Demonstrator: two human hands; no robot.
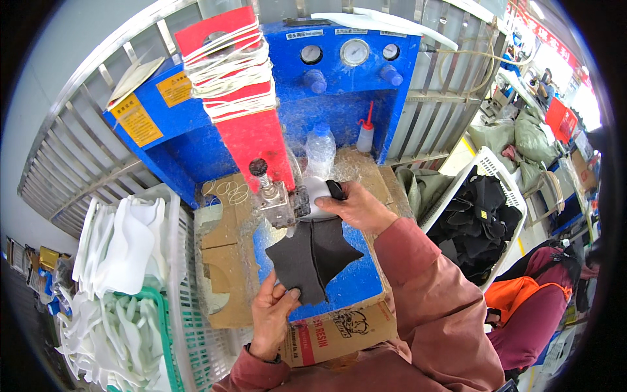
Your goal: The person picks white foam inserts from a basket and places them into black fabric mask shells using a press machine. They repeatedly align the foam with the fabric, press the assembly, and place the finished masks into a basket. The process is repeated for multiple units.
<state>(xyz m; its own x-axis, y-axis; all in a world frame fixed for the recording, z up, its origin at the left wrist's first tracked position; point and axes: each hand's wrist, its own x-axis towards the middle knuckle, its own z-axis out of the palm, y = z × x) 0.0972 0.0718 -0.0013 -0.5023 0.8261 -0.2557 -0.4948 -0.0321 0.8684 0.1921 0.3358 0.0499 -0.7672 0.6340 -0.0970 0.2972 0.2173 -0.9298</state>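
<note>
White foam pieces (124, 242) fill the baskets at far left. The left hand (273, 313) pinches the near corner of a dark fabric piece (312, 253) lying on the blue counter (353, 284); the right hand (356, 206) closes over its far end, pressing it on the white form (316, 189) at the blue machine (339, 85). Shaping seems underway; next calls for steady tension.

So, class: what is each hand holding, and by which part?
Both hold the dark grey fabric piece: left hand pinches its lower edge; right hand presses its top end over the white form.
</note>
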